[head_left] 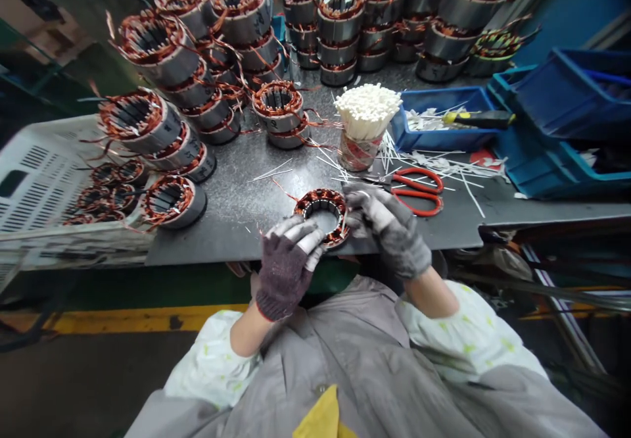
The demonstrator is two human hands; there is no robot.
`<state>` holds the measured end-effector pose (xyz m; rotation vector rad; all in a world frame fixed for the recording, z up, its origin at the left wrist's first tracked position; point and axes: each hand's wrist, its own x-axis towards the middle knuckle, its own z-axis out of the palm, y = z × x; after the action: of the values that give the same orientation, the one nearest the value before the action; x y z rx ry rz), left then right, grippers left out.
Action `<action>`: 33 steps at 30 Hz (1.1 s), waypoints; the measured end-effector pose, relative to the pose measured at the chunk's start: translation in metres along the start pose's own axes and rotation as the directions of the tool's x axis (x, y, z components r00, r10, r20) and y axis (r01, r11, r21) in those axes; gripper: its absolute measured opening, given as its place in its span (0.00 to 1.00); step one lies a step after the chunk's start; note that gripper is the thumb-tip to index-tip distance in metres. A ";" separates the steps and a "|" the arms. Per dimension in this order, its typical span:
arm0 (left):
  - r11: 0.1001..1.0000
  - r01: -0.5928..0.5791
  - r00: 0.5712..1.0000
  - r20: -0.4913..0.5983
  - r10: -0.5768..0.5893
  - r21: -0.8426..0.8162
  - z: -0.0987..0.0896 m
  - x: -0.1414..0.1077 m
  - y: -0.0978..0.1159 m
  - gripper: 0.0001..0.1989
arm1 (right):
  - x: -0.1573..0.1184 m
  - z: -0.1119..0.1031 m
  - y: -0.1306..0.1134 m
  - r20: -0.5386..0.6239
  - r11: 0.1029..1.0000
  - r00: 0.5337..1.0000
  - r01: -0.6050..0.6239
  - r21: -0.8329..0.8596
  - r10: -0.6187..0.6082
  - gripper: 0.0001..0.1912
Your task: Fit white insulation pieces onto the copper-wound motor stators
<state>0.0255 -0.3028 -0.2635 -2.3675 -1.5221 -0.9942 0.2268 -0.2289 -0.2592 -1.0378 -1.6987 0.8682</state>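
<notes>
A short motor stator with copper windings [323, 218] stands tilted at the front edge of the dark workbench [236, 227], its round bore facing up. My left hand [288, 264], in a dark knit glove with pale fingertips, grips its near side. My right hand [392, 231], in a grey worn glove, holds its right rim, and the fingers hide part of the windings. Red-handled scissors [417, 191] lie just beyond my right hand, among loose white cable ties [419, 162]. A paper cup packed with white cable ties [365, 112] stands behind the stator.
Several stacks of wound stators [162, 109] fill the bench's left and back. A blue tray [444, 119] holds a yellow-and-black screwdriver [478, 119]. More blue bins [566, 96] stand at the right. A white perforated plastic crate [44, 181] sits at the left bench edge.
</notes>
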 end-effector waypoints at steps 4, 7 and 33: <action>0.997 0.035 0.999 0.007 -0.035 0.063 -0.013 -0.001 -0.007 0.11 | -0.024 0.010 0.008 0.090 0.986 0.987 0.143 -0.082 -0.136 0.16; 0.998 -0.050 0.984 0.176 0.041 0.047 -0.023 0.014 -0.019 0.08 | -0.020 0.020 0.013 0.124 0.982 0.986 0.127 -0.142 -0.109 0.12; 0.961 -0.265 0.963 0.078 0.260 0.075 0.001 0.006 -0.020 0.19 | 0.151 -0.036 0.054 -0.419 1.000 0.908 0.000 0.005 0.002 0.11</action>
<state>0.0106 -0.2884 -0.2646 -2.4814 -1.2002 -0.7812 0.2435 -0.0661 -0.2432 -1.1294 -1.3300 0.5937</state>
